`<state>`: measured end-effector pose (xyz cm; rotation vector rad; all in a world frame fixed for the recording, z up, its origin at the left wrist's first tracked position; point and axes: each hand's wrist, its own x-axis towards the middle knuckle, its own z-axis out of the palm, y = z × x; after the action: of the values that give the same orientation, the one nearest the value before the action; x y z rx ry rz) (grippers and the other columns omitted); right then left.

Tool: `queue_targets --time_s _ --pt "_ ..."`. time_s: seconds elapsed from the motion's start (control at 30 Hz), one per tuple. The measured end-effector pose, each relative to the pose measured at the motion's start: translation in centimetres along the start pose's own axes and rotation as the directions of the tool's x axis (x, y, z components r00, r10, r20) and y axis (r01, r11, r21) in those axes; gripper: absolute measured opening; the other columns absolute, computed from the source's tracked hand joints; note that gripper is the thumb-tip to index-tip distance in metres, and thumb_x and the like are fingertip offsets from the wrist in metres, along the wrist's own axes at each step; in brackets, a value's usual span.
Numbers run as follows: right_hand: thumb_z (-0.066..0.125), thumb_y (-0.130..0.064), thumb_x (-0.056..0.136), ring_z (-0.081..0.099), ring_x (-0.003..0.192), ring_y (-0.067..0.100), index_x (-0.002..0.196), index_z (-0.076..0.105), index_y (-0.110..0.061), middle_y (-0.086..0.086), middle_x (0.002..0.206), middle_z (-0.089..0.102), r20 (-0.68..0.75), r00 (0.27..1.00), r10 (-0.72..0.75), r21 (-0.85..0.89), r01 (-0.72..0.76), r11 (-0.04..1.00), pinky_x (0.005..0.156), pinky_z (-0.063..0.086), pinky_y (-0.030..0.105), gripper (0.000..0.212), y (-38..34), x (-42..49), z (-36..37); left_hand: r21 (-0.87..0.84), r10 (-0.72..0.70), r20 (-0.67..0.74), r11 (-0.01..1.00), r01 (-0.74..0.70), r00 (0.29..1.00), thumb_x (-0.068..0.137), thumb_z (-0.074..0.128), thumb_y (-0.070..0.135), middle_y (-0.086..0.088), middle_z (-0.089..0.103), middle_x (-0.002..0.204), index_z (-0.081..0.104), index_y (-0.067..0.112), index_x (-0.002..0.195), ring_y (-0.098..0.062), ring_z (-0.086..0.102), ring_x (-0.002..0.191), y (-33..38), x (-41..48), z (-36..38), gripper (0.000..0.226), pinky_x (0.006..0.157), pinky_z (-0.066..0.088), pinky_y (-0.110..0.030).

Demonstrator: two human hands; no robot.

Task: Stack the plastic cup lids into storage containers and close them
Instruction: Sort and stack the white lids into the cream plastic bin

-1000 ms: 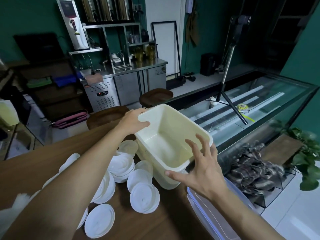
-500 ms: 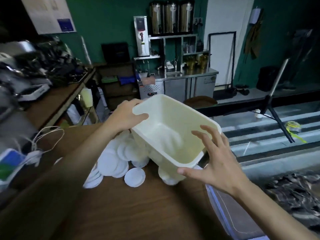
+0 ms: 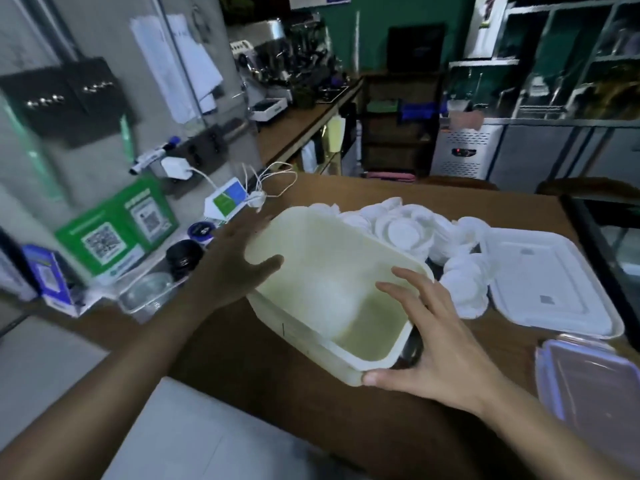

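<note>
A cream plastic storage container (image 3: 332, 292), empty and open-topped, is held over the wooden table (image 3: 346, 417). My left hand (image 3: 232, 268) grips its left rim, thumb inside the wall. My right hand (image 3: 436, 344) holds its near right corner, thumb under the rim and fingers spread over the edge. A heap of white cup lids (image 3: 408, 233) lies on the table just behind the container. A flat white container lid (image 3: 547, 282) rests to the right of the heap.
A clear lid with a purple rim (image 3: 592, 382) lies at the right near edge. Left of the table are a green QR sign (image 3: 117, 226), a small clear tub (image 3: 145, 296), a dark jar (image 3: 183, 258) and white cables (image 3: 270, 181). Counters and a steel fridge stand behind.
The view has swung left and down. The container has moved with both hands toward me and to the left, in front of the lid heap; my right hand now grips its corner.
</note>
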<state>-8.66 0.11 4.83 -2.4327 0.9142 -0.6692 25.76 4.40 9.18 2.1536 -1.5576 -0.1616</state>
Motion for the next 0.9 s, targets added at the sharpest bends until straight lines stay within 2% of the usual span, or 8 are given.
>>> queue_targets --time_s 0.17,0.33,0.4,0.5,0.6,0.7,0.8,0.9 --pt "0.076 -0.091 0.053 0.017 0.153 0.018 0.150 0.041 -0.045 -0.022 0.162 0.018 0.091 0.992 -0.084 0.060 0.078 0.995 0.112 0.040 0.050 0.112 -0.4 0.5 3.6 -0.048 -0.223 0.026 0.973 0.224 0.974 0.093 0.070 0.055 -0.007 0.035 0.155 0.039 0.042 0.157 -0.029 0.045 0.141 -3.9 -4.6 1.6 0.072 0.113 0.040 -0.044" --pt "0.082 -0.083 0.055 0.015 0.154 0.016 0.150 0.043 -0.042 -0.018 0.165 0.018 0.137 0.982 -0.128 0.067 0.120 0.991 0.117 0.034 0.048 0.111 0.4 1.7 3.5 -0.117 -0.247 -0.017 0.963 0.243 0.969 0.096 0.067 0.053 -0.005 0.037 0.148 0.042 0.040 0.155 -0.025 0.050 0.128 -4.5 -6.0 2.3 0.065 0.100 0.038 -0.033" --pt "0.083 -0.083 0.057 0.009 0.157 0.012 0.153 0.038 -0.045 -0.019 0.167 0.011 0.194 0.973 -0.129 0.053 0.120 0.991 0.120 0.030 0.047 0.113 1.1 2.1 2.4 -0.117 -0.226 0.005 0.967 0.225 0.974 0.093 0.067 0.059 -0.004 0.042 0.142 0.042 0.040 0.151 -0.019 0.049 0.116 -4.7 -5.9 2.4 0.066 0.095 0.039 -0.032" --pt "0.079 -0.086 0.058 -0.003 0.158 0.008 0.156 0.026 -0.052 -0.023 0.169 -0.003 0.307 0.947 -0.099 -0.001 0.105 0.995 0.124 0.023 0.048 0.117 2.3 2.2 0.2 -0.078 -0.163 0.063 0.983 0.168 0.985 0.087 0.063 0.072 0.001 0.054 0.131 0.046 0.039 0.138 -0.014 0.051 0.110 -5.3 -5.2 2.1 0.063 0.089 0.043 -0.035" --pt "0.067 -0.090 0.066 -0.012 0.157 0.006 0.157 0.020 -0.056 -0.025 0.168 -0.012 0.369 0.927 -0.062 -0.012 0.071 0.997 0.126 0.018 0.056 0.108 2.6 2.0 -1.4 -0.015 -0.112 0.111 0.993 0.115 0.987 0.082 0.054 0.085 0.007 0.062 0.117 0.052 0.035 0.129 -0.013 0.059 0.101 -5.4 -3.9 1.6 0.068 0.081 0.047 -0.034" --pt "0.058 -0.089 0.075 -0.010 0.157 0.003 0.157 0.016 -0.057 -0.028 0.167 -0.014 0.314 0.949 0.000 -0.058 0.019 0.998 0.124 0.024 0.055 0.098 2.1 2.1 -1.8 -0.034 -0.004 0.112 0.999 0.008 0.994 0.077 0.046 0.094 0.007 0.064 0.116 0.058 0.031 0.127 -0.011 0.063 0.100 -5.8 -1.8 1.1 0.082 0.082 0.053 -0.033" --pt "0.054 -0.090 0.077 -0.002 0.155 -0.004 0.155 0.007 -0.063 -0.037 0.164 -0.012 0.209 0.967 0.148 -0.027 -0.146 0.989 0.123 0.028 0.046 0.094 1.0 2.5 -0.8 -0.150 0.154 0.153 0.980 -0.131 0.976 0.087 0.052 0.083 0.014 0.056 0.129 0.057 0.024 0.140 -0.007 0.056 0.115 -5.6 0.9 1.4 0.080 0.088 0.043 -0.015" --pt "0.054 -0.087 0.081 0.002 0.155 -0.004 0.156 0.002 -0.062 -0.037 0.165 -0.005 0.106 0.956 0.273 0.019 -0.276 0.961 0.124 0.027 0.049 0.095 -0.2 3.2 1.2 -0.259 0.239 0.141 0.946 -0.197 0.961 0.088 0.060 0.071 0.021 0.052 0.136 0.054 0.028 0.145 0.004 0.051 0.123 -5.2 3.1 2.7 0.072 0.105 0.043 -0.023"
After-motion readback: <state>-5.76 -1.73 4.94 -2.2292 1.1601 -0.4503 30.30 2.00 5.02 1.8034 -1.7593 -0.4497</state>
